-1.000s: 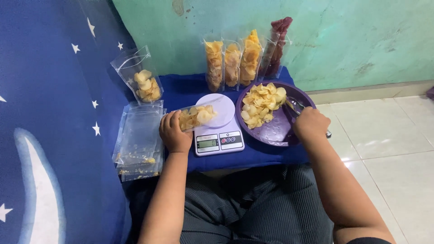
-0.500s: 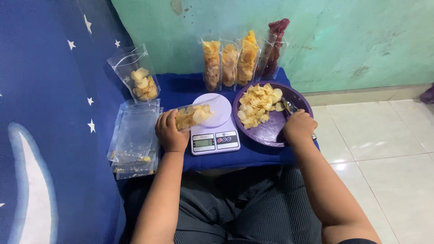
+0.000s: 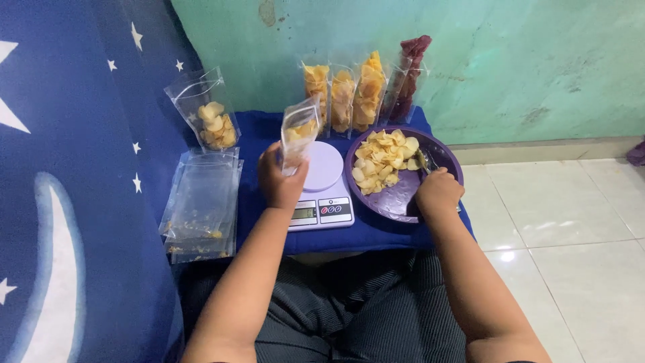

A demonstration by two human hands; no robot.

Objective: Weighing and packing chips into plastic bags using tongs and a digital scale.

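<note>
My left hand [image 3: 281, 180] holds a clear plastic pouch [image 3: 299, 133] upright, with a few yellow chips inside, just left of the small white kitchen scale [image 3: 324, 183]. My right hand [image 3: 438, 191] rests on the near rim of a purple bowl [image 3: 403, 198] and grips a metal utensil [image 3: 424, 161] that reaches into the bowl. A heap of yellow chips [image 3: 381, 158] fills the far half of the bowl. Both stand on a low table under a blue cloth [image 3: 262, 134].
Filled chip pouches [image 3: 344, 97] and a dark red pouch [image 3: 410, 77] lean on the green wall. A part-filled pouch [image 3: 207, 119] and a stack of empty pouches [image 3: 201, 205] lie on the left. Blue starred fabric [image 3: 60, 202] hangs left; white floor tiles [image 3: 571, 222] lie right.
My left hand has turned the pouch from lying sideways over the scale to standing upright and higher. My right hand stays at the bowl rim with the utensil.
</note>
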